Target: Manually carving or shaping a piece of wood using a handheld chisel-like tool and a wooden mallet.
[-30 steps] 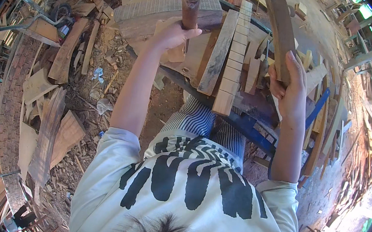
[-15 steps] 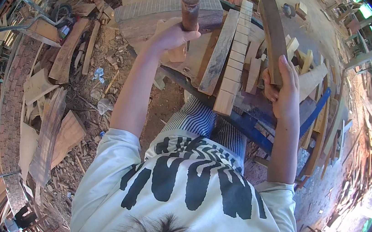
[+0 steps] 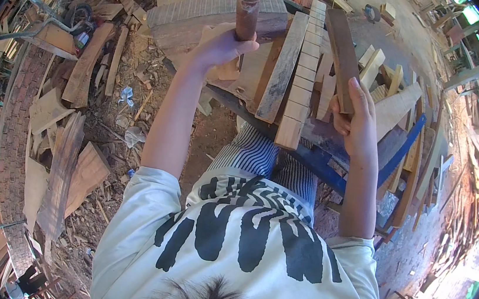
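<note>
My left hand is closed around a brown cylindrical handle, which stands upright with its flat, rusty-looking top above my fist. Its lower end is hidden by the hand. Just below that fist is a pale piece of wood. My right hand grips the near end of a dark brown wooden bar, thumb along its side, and the bar points away from me, leaning left. Between my hands lie a pale squared timber with evenly spaced dark cross lines and a greyish weathered plank.
A thick block with a row of lines on its top lies beyond my left hand. Several wood offcuts crowd the right, by a blue metal edge. Boards and wood chips cover the ground at left.
The dark bar in my right hand has come down and shifted left, its far end now nearer the marked timber. My left hand and the handle have hardly moved.
</note>
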`<state>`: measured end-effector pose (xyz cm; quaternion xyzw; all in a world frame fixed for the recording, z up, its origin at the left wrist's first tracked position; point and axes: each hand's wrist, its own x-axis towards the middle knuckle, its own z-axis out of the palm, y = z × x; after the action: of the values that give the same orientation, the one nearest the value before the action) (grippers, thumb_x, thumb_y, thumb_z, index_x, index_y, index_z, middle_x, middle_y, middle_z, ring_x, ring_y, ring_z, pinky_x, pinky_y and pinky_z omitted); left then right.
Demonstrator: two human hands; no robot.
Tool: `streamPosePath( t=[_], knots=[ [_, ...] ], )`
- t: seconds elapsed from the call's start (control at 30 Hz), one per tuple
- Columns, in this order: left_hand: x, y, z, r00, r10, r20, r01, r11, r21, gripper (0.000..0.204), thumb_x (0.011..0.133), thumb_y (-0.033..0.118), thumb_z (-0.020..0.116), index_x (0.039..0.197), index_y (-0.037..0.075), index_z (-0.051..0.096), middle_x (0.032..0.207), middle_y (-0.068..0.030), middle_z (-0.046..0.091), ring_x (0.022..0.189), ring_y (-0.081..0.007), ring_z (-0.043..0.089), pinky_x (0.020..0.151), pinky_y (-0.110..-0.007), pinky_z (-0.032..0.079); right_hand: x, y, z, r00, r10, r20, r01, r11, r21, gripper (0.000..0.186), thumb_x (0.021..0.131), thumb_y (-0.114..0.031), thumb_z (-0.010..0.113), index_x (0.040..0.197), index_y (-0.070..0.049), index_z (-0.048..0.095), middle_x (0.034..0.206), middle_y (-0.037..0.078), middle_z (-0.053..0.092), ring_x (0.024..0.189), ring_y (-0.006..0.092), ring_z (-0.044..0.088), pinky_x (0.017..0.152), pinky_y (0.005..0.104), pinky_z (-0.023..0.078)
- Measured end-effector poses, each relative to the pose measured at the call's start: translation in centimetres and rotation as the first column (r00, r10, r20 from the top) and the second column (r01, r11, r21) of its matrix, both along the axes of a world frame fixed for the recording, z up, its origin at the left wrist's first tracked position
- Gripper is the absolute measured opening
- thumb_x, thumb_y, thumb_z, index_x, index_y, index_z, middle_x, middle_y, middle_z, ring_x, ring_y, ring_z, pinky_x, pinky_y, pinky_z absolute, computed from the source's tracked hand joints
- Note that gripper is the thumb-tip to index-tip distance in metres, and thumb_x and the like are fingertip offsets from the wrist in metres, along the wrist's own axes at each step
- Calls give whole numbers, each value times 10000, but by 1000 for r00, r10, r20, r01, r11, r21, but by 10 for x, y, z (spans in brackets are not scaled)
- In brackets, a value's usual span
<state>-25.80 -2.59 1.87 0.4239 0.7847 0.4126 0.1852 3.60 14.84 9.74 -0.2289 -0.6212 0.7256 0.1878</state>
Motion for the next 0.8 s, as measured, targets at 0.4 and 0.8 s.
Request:
streamPosePath(
  t=[0.4, 0.8],
  knots=[
    [-1, -1, -7, 999, -12, -40, 12, 1000, 3, 271, 956, 351, 707, 1051, 121, 599, 1007, 34, 609, 1007, -117, 563, 928, -308, 440, 2, 2, -12, 999, 23, 46, -23, 1000, 1, 433, 1047, -467, 543, 1154, -48, 512, 726, 59, 565, 420, 55, 360, 378, 215, 254],
    [-2, -1, -9, 999, 10, -31, -10, 1000, -9, 312, 939, 380, 723, 1061, 125, 592, 1003, 37, 594, 1005, -123, 544, 945, -318, 442, 2, 2, -22, 993, 22, 115, -18, 999, -41, 422, 1060, -473, 510, 1202, -76, 513, 731, 62, 548, 402, 53, 311, 386, 214, 236]
  ],
)
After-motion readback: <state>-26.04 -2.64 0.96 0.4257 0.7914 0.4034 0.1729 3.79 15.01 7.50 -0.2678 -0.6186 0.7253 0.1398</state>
